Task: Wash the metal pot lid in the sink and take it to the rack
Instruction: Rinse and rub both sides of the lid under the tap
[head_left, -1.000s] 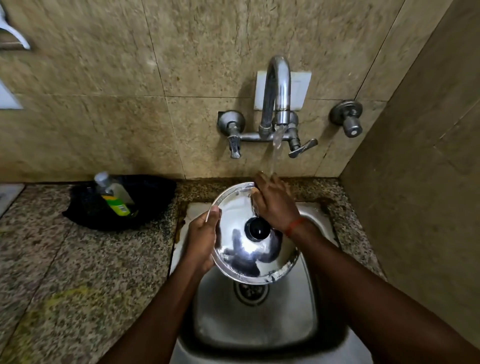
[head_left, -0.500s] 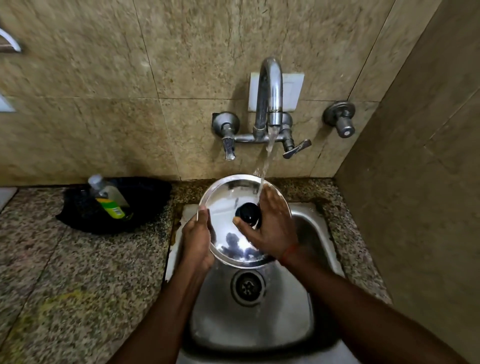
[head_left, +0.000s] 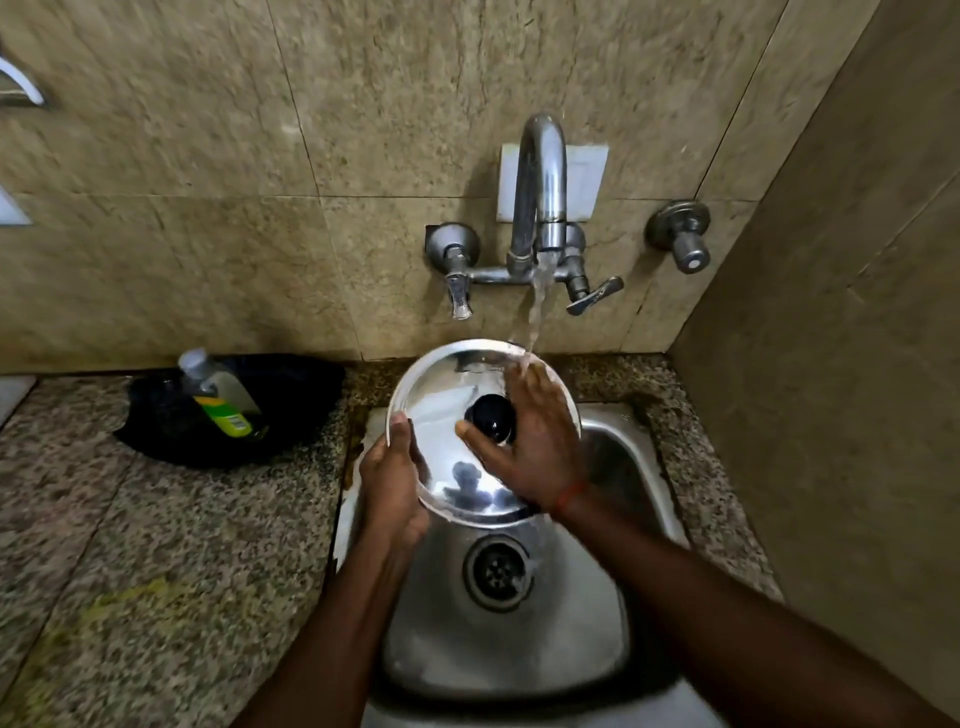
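A round shiny metal pot lid with a black knob is held tilted over the steel sink. My left hand grips the lid's left rim, thumb on top. My right hand lies flat on the lid's right side beside the knob, fingers spread, under the stream of water falling from the wall tap. The water strikes the lid's far edge at my right fingertips. No rack is in view.
A dish-soap bottle lies in a black bowl on the speckled granite counter left of the sink. The drain sits below the lid. A tiled wall closes the right side; a separate valve sticks out there.
The lid has risen and moved back toward the tap. My right hand slid from the lid's far edge to its right side by the knob, then reached up under the water.
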